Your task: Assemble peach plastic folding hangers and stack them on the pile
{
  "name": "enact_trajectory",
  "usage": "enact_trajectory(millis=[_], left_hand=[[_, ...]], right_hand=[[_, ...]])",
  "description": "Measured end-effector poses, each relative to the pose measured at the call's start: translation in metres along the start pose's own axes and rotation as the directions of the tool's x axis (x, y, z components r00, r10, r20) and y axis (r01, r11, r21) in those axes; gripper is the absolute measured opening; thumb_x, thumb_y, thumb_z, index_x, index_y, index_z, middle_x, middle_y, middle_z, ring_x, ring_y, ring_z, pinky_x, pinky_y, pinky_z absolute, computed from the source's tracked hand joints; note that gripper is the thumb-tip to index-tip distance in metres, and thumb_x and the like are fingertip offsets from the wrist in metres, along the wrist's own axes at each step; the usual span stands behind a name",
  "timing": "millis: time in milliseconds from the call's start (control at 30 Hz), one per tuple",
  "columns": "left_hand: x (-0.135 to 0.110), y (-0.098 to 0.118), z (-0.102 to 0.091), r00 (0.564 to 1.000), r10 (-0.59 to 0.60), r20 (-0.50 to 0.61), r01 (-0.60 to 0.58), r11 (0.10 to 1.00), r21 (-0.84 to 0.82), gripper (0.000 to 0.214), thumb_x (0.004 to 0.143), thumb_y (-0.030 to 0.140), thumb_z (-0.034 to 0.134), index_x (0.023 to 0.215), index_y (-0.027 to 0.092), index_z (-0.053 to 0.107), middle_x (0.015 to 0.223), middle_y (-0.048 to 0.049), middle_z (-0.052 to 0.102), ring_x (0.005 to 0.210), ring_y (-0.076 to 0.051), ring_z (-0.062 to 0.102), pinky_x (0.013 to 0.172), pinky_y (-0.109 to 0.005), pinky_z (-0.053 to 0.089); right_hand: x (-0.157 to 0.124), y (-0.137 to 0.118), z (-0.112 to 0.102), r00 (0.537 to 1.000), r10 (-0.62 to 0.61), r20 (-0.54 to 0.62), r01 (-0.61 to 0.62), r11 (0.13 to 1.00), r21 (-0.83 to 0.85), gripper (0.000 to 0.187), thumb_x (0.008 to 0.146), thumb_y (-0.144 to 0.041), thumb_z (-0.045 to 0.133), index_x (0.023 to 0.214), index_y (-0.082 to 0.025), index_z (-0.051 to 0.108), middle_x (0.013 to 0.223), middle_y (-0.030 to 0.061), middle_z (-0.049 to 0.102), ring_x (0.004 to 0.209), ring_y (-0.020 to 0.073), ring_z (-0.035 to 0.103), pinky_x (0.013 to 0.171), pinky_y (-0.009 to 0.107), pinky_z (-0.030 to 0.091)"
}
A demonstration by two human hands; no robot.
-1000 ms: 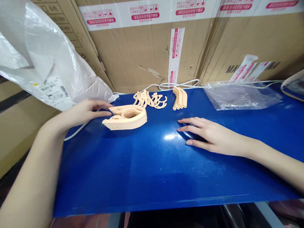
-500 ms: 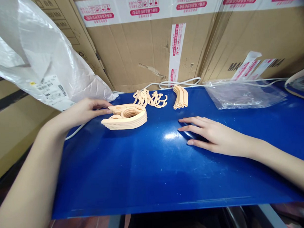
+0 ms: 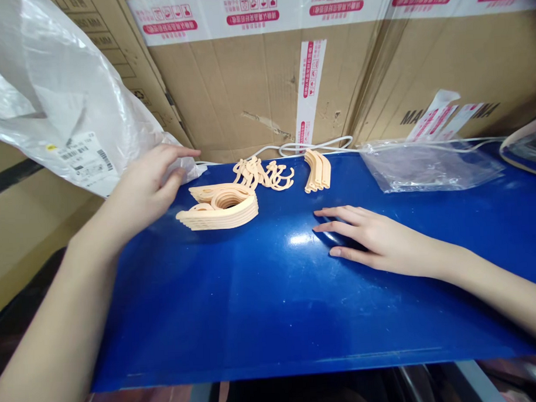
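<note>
Several curved peach plastic pieces (image 3: 220,213)

The near half of the blue table (image 3: 263,318) is bare from the left edge across to the right hand (image 3: 370,238), which lies flat mid-table, so there is wide room to pass. The far edge is crowded. A stack of peach curved pieces (image 3: 220,211) sits near the far left corner, with small hooks (image 3: 265,175) just behind it. Curved strips (image 3: 317,171) and a clear plastic bag (image 3: 425,166) lie further right, with narrow blue gaps between. A white cable (image 3: 319,145) and cardboard boxes (image 3: 247,96) wall the far edge. A white sack (image 3: 49,103) overhangs the far left corner, where the left hand (image 3: 140,188) hovers. A pale object (image 3: 525,142), possibly a device, blocks the far right corner.
</note>
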State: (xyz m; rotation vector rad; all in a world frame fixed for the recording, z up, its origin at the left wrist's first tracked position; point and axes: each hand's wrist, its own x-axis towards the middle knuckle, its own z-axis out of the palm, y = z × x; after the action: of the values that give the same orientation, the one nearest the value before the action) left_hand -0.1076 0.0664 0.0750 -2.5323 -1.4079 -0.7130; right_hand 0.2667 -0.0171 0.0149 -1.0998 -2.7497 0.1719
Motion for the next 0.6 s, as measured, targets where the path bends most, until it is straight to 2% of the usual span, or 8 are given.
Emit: enact_trajectory(millis=[133,233,300,367,400,500,600], left_hand=[[-0.001,0.041,-0.004,0.982,0.175,-0.072,-0.169,0.982,0.081,0.042,0.091,0.012,0.032,0.127,0.010,0.054,0.128,-0.0118,0.058,0.123,-0.022,0.050,0.108,-0.039,0.038],[-0.003,0.053,-0.009,0.975,0.194,-0.105,-0.189,0.980,0.058,0.046,0.086,0.007,0.033,0.126,0.011,0.055,0.129,-0.0102,0.057,0.123,-0.022,0.050,0.108,-0.038,0.038],[-0.003,0.048,-0.011,0.981,0.148,-0.126,-0.143,0.988,0.052,0.046,0.087,0.010,0.032,0.126,0.011,0.056,0.126,-0.0098,0.059,0.122,-0.022,0.052,0.107,-0.038,0.039],[-0.003,0.033,-0.012,0.991,0.093,-0.095,-0.089,0.995,0.047,0.045,0.090,0.016,0.029,0.124,0.011,0.057,0.124,-0.0101,0.060,0.119,-0.023,0.054,0.105,-0.038,0.041],[-0.003,0.024,-0.011,0.996,0.066,-0.060,-0.063,0.997,0.051,0.044,0.092,0.021,0.029,0.123,0.012,0.059,0.122,-0.0099,0.061,0.116,-0.023,0.056,0.103,-0.039,0.042],[-0.004,-0.002,-0.010,0.988,0.006,0.152,-0.008,1.000,0.011,0.046,0.090,0.042,0.038,0.119,0.016,0.062,0.119,-0.0068,0.067,0.107,-0.024,0.062,0.095,-0.038,0.047],[-0.007,-0.019,-0.008,0.973,-0.046,0.226,0.042,0.999,0.019,0.051,0.088,0.053,0.044,0.118,0.016,0.063,0.119,-0.0065,0.068,0.103,-0.023,0.063,0.092,-0.036,0.049]], right_hand=[[0.000,0.000,-0.001,1.000,0.002,0.004,-0.003,1.000,0.014,0.041,0.098,-0.044,0.043,0.131,-0.024,0.054,0.146,0.0091,0.046,0.131,0.0227,0.046,0.108,0.044,0.040],[0.001,-0.001,-0.001,1.000,0.004,0.002,-0.005,1.000,0.025,0.041,0.097,-0.044,0.044,0.130,-0.023,0.055,0.145,0.0097,0.047,0.131,0.0232,0.046,0.108,0.044,0.040],[0.001,-0.001,-0.001,1.000,0.006,0.002,-0.006,1.000,0.027,0.041,0.097,-0.044,0.044,0.131,-0.023,0.055,0.145,0.0099,0.047,0.131,0.0236,0.047,0.108,0.044,0.040],[0.000,-0.001,-0.001,1.000,0.007,0.003,-0.007,1.000,0.026,0.041,0.097,-0.045,0.044,0.131,-0.023,0.055,0.145,0.0098,0.047,0.131,0.0237,0.046,0.108,0.045,0.040],[0.000,-0.001,-0.001,1.000,0.008,0.002,-0.008,1.000,0.027,0.041,0.097,-0.045,0.044,0.131,-0.023,0.055,0.145,0.0098,0.047,0.131,0.0237,0.047,0.108,0.045,0.040],[0.000,-0.001,-0.001,1.000,0.008,-0.007,-0.007,0.999,0.039,0.041,0.097,-0.043,0.045,0.131,-0.023,0.055,0.145,0.0100,0.047,0.131,0.0241,0.047,0.107,0.045,0.041],[0.001,-0.001,-0.002,1.000,0.005,-0.013,-0.004,0.999,0.052,0.040,0.096,-0.042,0.047,0.130,-0.023,0.056,0.144,0.0107,0.048,0.130,0.0254,0.048,0.106,0.047,0.041]])
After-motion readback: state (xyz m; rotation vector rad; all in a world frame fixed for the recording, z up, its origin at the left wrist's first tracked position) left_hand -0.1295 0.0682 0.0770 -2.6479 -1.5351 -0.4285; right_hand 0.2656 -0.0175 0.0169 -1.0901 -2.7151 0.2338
